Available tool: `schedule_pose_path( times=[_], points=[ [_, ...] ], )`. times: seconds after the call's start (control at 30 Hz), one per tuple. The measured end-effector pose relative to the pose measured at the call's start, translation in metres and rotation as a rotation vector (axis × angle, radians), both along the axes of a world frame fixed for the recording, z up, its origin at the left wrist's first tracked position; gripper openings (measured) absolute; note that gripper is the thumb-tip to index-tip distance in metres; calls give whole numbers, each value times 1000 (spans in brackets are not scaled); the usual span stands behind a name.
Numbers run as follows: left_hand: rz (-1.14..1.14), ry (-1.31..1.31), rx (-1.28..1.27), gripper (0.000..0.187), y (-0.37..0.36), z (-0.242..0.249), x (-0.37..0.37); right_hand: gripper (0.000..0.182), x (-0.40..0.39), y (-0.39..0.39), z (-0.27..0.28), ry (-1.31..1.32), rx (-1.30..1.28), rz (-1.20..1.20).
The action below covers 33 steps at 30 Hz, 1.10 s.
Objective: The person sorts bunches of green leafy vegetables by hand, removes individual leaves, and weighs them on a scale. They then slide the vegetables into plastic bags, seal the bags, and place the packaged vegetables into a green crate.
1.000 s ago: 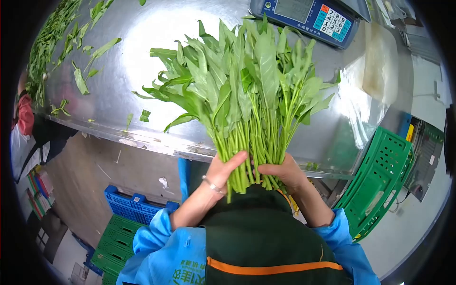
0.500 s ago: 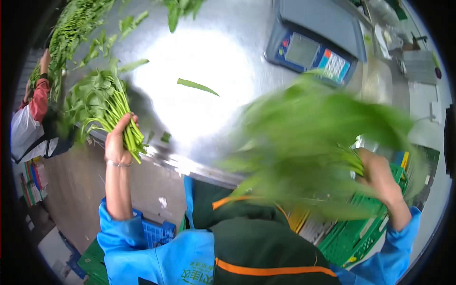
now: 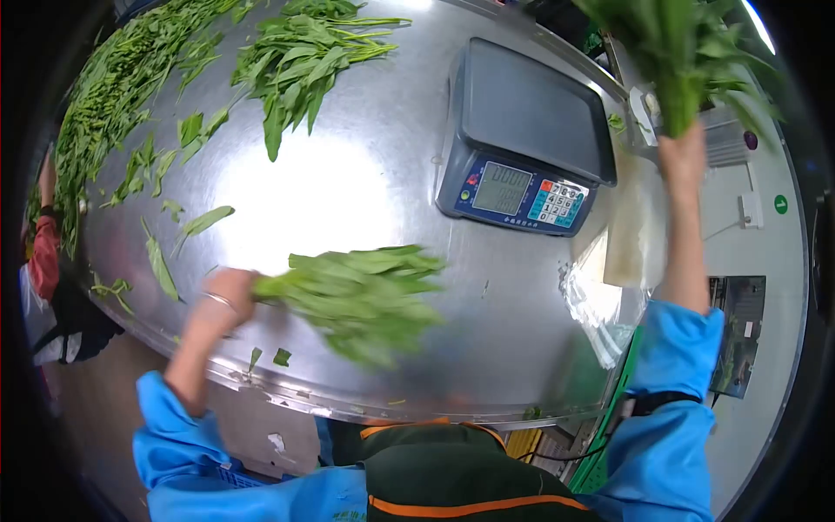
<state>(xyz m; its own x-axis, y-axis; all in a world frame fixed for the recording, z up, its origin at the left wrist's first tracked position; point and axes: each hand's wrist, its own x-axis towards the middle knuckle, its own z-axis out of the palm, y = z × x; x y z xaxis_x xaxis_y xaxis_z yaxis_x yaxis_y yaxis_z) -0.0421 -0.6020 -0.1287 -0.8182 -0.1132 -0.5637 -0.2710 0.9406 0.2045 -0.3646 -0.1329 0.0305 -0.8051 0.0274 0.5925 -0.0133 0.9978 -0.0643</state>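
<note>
My left hand [image 3: 231,298] is closed round the stem end of a bunch of leafy greens [image 3: 361,300], whose leaves point right, low over the steel table [image 3: 487,348]. At the upper right my right hand [image 3: 683,161] is raised and grips the stems of another bunch [image 3: 678,61], its leaves upward and partly cut off by the frame. Between the hands stands a grey scale [image 3: 531,122] with a lit display and keypad; its tray bears nothing. Another bunch of greens [image 3: 304,65] lies at the table's back.
A long heap of greens [image 3: 113,104] covers the table's left side, with loose leaves [image 3: 158,265] beside it. Clear plastic bags [image 3: 600,304] lie by the right edge, above a green crate [image 3: 600,461]. A co-worker's red sleeve [image 3: 45,257] shows at far left.
My right hand has risen with its bunch from the lower right to beyond the scale. The left hand's bunch has swung from leaves up-left to leaves right. The view has shifted.
</note>
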Motion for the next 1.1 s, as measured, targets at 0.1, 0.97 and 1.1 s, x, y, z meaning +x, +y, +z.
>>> schedule_pose_path(
  times=[0.1,0.97,1.1],
  points=[
    [605,135,397,18,-71,50,3,42,-1,-20,-89,-231,11,-8],
    [1324,172,1727,28,214,-82,63,41,285,-134,-220,-1908,-1301,403],
    [1335,193,1434,29,211,-80,79,41,276,-126,-240,-1907,-1122,472]
  ],
)
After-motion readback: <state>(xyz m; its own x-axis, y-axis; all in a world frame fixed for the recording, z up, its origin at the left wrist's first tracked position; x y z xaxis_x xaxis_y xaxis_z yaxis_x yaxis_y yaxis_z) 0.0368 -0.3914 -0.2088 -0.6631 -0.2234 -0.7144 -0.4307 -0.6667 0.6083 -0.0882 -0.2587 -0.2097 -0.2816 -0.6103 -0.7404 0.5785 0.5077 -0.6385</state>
